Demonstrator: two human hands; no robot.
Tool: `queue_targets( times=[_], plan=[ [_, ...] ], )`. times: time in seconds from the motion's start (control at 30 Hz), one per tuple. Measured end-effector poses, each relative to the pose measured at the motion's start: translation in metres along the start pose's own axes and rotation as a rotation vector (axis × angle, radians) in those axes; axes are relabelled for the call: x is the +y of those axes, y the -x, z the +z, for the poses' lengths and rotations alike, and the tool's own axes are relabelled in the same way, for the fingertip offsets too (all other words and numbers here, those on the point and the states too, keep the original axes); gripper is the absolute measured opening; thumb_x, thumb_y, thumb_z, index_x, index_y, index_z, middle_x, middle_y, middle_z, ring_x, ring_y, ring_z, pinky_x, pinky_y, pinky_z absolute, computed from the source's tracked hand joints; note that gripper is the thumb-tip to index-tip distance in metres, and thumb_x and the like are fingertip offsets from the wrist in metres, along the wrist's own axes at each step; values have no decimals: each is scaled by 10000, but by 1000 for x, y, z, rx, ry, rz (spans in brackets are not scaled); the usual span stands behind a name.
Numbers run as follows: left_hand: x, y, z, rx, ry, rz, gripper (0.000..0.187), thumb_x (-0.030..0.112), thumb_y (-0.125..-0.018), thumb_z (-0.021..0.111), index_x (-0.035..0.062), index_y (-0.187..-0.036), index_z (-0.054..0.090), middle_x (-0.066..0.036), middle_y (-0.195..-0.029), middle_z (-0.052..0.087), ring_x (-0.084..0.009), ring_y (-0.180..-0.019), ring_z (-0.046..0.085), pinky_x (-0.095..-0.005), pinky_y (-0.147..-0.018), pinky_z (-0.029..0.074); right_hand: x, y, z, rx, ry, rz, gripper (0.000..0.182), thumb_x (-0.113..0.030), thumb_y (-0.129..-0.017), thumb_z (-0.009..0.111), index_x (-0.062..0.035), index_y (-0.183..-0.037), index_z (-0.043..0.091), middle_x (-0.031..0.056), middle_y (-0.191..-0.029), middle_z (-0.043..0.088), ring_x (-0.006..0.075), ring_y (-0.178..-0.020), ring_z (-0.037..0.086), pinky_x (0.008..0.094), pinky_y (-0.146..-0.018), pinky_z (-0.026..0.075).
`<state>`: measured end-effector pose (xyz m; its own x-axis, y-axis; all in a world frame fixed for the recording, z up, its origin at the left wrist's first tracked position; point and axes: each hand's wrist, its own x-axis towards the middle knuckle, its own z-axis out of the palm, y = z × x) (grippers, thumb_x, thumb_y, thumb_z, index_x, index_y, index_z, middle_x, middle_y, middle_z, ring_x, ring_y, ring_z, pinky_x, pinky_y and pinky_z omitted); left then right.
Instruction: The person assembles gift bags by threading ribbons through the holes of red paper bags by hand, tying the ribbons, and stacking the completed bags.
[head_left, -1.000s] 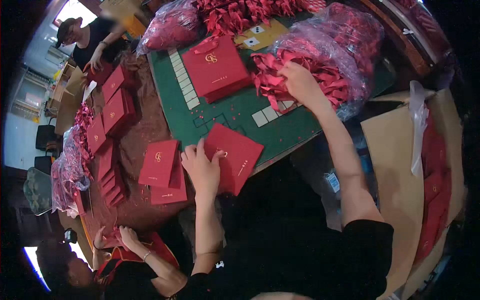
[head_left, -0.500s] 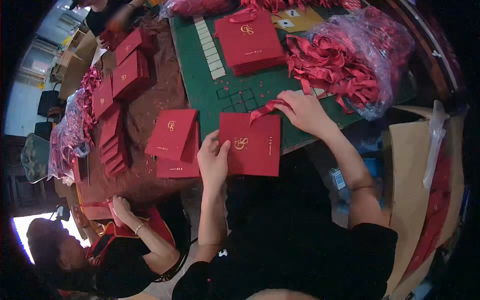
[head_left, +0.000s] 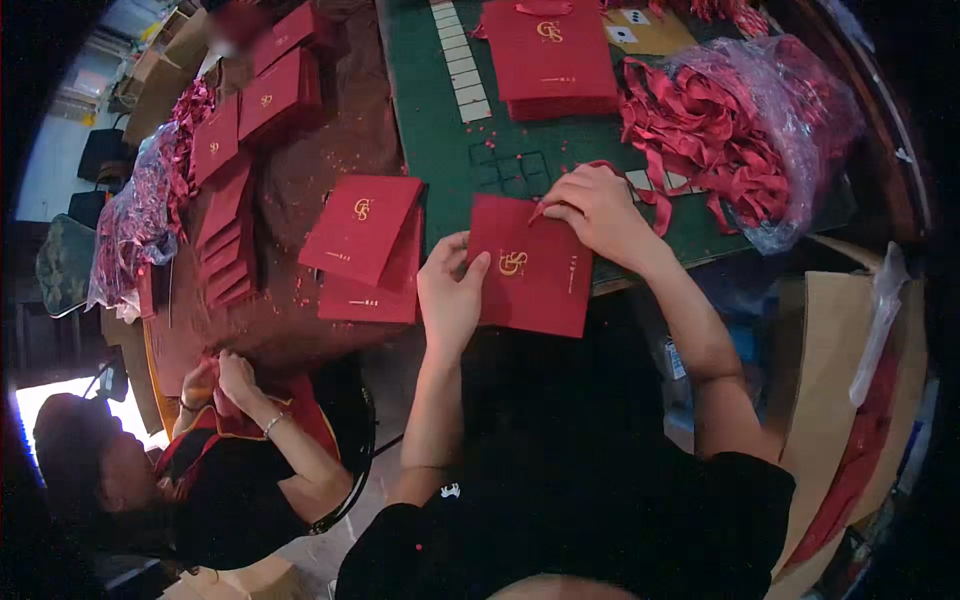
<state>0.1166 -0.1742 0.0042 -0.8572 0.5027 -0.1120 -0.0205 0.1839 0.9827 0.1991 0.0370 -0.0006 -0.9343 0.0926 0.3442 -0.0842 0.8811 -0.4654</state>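
A red card-like bag with gold lettering is held in front of me at the table edge. My left hand grips its left side, thumb on the front face. At its upper edge, my right hand pinches a red ribbon close to the bag. Left of my left hand lie two similar red bags, overlapping. A thick stack of red bags rests beyond, and a heap of loose red ribbons spills from clear plastic at the right.
More red bags line the brown-covered table at the left, beside wrapped ribbons. At lower left a co-worker handles something red. An open cardboard box stands at the right.
My right hand has come in closer to the bag's top edge with the ribbon, which now trails less. The bag has tilted slightly. The whole view has shifted.
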Motion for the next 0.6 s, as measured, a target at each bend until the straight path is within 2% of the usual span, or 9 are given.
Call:
queue_targets(
  times=[0.07,0.1,0.17,0.2,0.27,0.37,0.4,0.47,0.6],
  plan=[
    [3,0,0,-14,47,-36,234,-53,-849,596,-61,-1081,567,-113,-977,681,-114,-917,619,-235,-804,480,3,-3,2,167,34,-51,114,-160,-797,657,-71,-860,622,63,-862,630,254,-894,578,394,-787,423],
    [1,0,-1,-10,45,-37,234,-53,-849,596,-61,-1081,567,-113,-977,681,-114,-917,619,-235,-804,480,-5,-8,0,431,87,-110,90,-99,-806,644,-59,-874,601,68,-802,617,268,-843,585,383,-750,433],
    [-3,-2,0,-33,55,-50,260,-34,-857,625,-54,-1108,560,-104,-1030,652,-132,-935,600,-255,-803,486,-26,-3,-11,347,-292,179,88,-74,-850,620,-35,-913,573,97,-788,608,287,-794,599,360,-710,452],
    [-3,-2,1,-33,54,-54,260,-34,-857,625,-54,-1108,560,-104,-1030,652,-132,-935,600,-255,-803,486,-40,-3,-14,256,-625,371,116,-108,-900,597,-14,-951,553,131,-793,605,317,-747,605,347,-668,468],
    [-1,-1,4,12,62,-45,260,-48,-858,612,-51,-1113,559,-103,-1024,657,-136,-921,609,-256,-797,495,-52,-3,-6,146,-603,337,151,-148,-927,579,-10,-978,548,157,-840,621,332,-768,623,338,-659,472],
    [-7,-3,4,-16,163,-70,251,-63,-859,584,-65,-1109,558,-98,-1003,668,-112,-916,617,-224,-803,484,-49,4,25,164,-433,168,151,-162,-912,581,-31,-982,553,179,-884,638,371,-808,623,388,-659,470],
    [-6,-3,4,-16,167,-72,251,-63,-859,584,-65,-1109,558,-98,-1003,668,-112,-916,617,-224,-803,484,-49,5,30,171,-258,132,152,-189,-903,584,-56,-965,546,159,-829,643,358,-756,615,420,-631,449],
    [-5,-3,3,-21,223,-92,278,-79,-854,588,-54,-1130,570,-98,-1040,649,-134,-926,611,-257,-808,503,-50,8,33,122,-197,129,153,-206,-908,578,-70,-968,541,143,-796,642,343,-724,613,421,-614,439],
    [-6,-4,5,-14,222,-67,281,-76,-855,587,-54,-1135,575,-90,-1023,649,-129,-906,612,-252,-808,499,-49,7,34,83,-111,80,166,-243,-917,561,-91,-973,524,105,-685,629,319,-621,604,414,-591,430]
  ],
)
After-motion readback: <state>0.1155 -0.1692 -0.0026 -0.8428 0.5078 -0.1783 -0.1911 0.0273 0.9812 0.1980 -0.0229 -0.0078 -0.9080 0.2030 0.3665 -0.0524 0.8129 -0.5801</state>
